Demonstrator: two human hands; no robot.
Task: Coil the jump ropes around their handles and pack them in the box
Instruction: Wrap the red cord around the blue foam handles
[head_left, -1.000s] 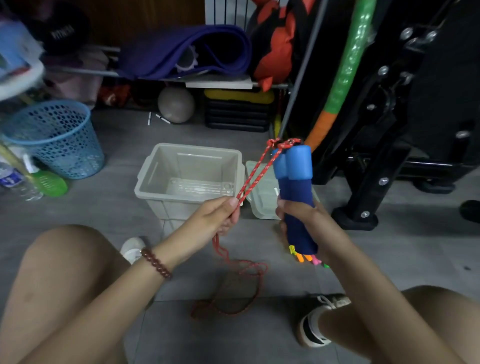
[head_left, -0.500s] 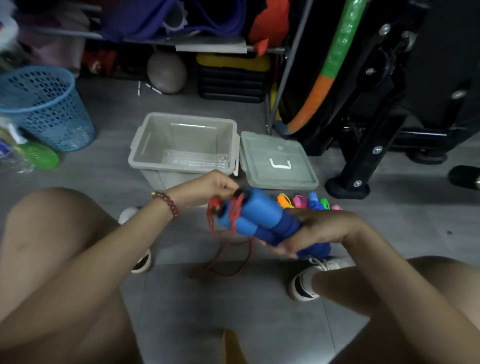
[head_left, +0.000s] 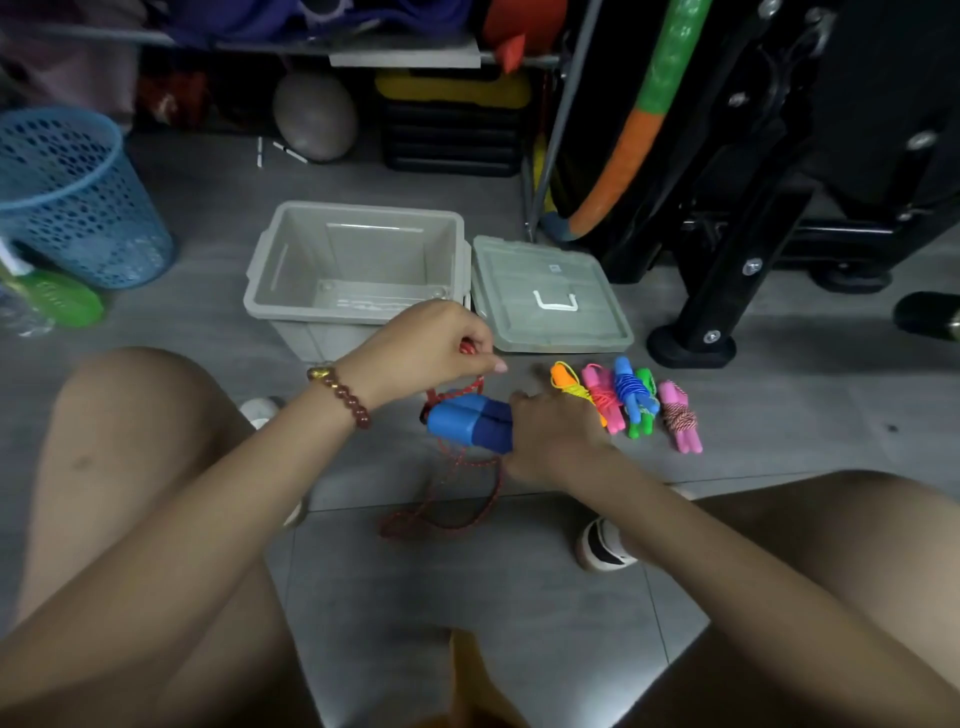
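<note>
Head view: right hand (head_left: 556, 441) grips two thick blue foam handles (head_left: 467, 423), side by side over the floor. Left hand (head_left: 431, 348), at their 11 o'clock, pinches the red speckled rope (head_left: 475, 385); slack loops at 6. Open grey box (head_left: 358, 218) at 12.
</note>
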